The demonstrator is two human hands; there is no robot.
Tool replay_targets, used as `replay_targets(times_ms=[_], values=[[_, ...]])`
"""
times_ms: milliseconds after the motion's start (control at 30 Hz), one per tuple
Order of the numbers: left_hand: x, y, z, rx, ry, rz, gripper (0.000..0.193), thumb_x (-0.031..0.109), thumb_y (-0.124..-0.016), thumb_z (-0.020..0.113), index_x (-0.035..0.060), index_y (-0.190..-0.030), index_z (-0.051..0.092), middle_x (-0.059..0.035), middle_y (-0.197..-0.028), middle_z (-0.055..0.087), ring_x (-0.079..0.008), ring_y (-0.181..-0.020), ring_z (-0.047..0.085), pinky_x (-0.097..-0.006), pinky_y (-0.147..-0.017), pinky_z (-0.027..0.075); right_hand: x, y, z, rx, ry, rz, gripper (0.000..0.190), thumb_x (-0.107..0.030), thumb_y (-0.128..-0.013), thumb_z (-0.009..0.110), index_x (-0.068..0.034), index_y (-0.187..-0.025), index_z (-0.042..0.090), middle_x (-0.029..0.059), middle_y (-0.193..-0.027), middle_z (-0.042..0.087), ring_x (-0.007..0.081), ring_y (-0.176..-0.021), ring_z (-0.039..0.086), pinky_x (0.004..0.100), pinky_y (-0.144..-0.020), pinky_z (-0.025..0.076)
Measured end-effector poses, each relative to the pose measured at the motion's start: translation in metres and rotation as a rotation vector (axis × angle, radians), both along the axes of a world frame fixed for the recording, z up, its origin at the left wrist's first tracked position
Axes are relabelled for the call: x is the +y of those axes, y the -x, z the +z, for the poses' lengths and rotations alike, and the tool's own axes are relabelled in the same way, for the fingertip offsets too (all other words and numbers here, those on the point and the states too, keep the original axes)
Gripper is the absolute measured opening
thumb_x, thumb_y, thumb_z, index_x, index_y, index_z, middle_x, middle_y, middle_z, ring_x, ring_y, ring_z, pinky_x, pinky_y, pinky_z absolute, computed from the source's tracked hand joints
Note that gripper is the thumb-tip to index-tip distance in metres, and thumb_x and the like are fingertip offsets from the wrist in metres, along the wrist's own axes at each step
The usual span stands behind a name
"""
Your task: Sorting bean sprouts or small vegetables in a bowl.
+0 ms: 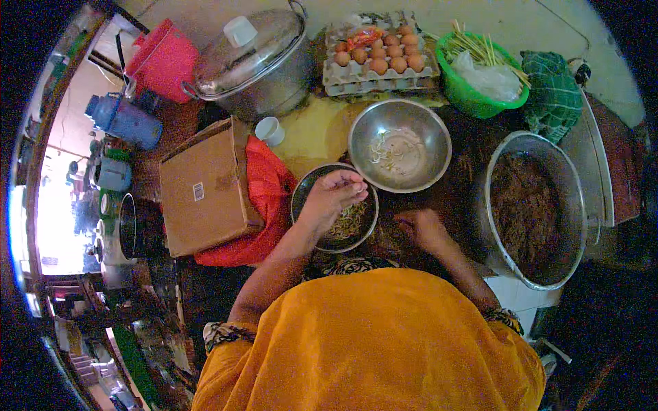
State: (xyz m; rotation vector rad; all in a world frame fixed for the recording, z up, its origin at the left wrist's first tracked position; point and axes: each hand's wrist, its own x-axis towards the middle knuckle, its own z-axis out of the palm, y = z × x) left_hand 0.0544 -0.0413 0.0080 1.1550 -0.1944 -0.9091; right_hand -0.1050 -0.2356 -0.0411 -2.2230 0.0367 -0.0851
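My left hand (334,198) is raised over a dark round bowl (375,226) that holds bean sprouts (348,223). Its fingertips are pinched together; whether something small is between them is not plain. To the right of that bowl, my right hand (419,226) hangs low over the dark table, fingers curled and blurred, with what they hold not visible. Just beyond both hands stands a steel mixing bowl (421,172) with a few pale sprouts (380,154) on its bottom. Its rim overlaps the dark bowl's rim in this view.
A cardboard box (205,205) on red cloth (267,169) stands left, near a white cup (270,131). Beyond are a lidded metal pot (257,67), an egg tray (380,85) and a green basin (475,105). A large metal pot (581,226) with brown contents stands right.
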Motion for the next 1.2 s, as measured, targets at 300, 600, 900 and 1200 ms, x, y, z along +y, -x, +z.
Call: replay_targets(times_ms=[300,600,900,1200], values=[[0.037,0.010,-0.008,-0.099,-0.099,0.060,0.014,0.003,-0.086,0.058,0.0028,-0.100,0.057,-0.0063,-0.096,0.062,-0.0149,-0.088,0.061,-0.0273,-0.079,0.050,0.009,-0.011,0.019,0.071,0.103,0.031,0.023,-0.009,-0.074,0.063,-0.008,-0.097,0.067,0.0155,-0.094,0.065,0.0347,-0.084,0.063,0.0429,-0.077,0.050],[0.040,0.017,-0.004,-0.292,-0.215,0.069,0.005,0.007,-0.085,0.061,0.0040,-0.090,0.061,-0.0038,-0.090,0.065,-0.0122,-0.083,0.060,-0.0269,-0.079,0.048,0.019,-0.021,0.027,0.009,0.066,0.030,0.021,-0.011,-0.075,0.063,-0.008,-0.096,0.065,0.0150,-0.090,0.063,0.0346,-0.083,0.062,0.0426,-0.076,0.051],[0.028,0.017,-0.001,-0.346,-0.304,0.063,0.009,0.007,-0.085,0.062,0.0009,-0.091,0.063,-0.0028,-0.086,0.064,-0.0104,-0.079,0.059,-0.0248,-0.074,0.048,0.022,-0.020,0.025,-0.022,0.077,0.045,0.019,-0.012,-0.076,0.063,-0.009,-0.095,0.065,0.0148,-0.089,0.063,0.0346,-0.082,0.062,0.0427,-0.074,0.051],[-0.032,-0.022,0.003,-1.196,-0.375,0.062,0.028,0.012,-0.083,0.062,0.0092,-0.111,0.065,-0.0141,-0.107,0.065,-0.0243,-0.102,0.060,-0.0333,-0.092,0.045,0.024,-0.018,0.018,-0.042,0.056,0.040,0.017,-0.012,-0.078,0.063,-0.009,-0.094,0.066,0.0141,-0.090,0.064,0.0336,-0.083,0.062,0.0426,-0.074,0.051]])
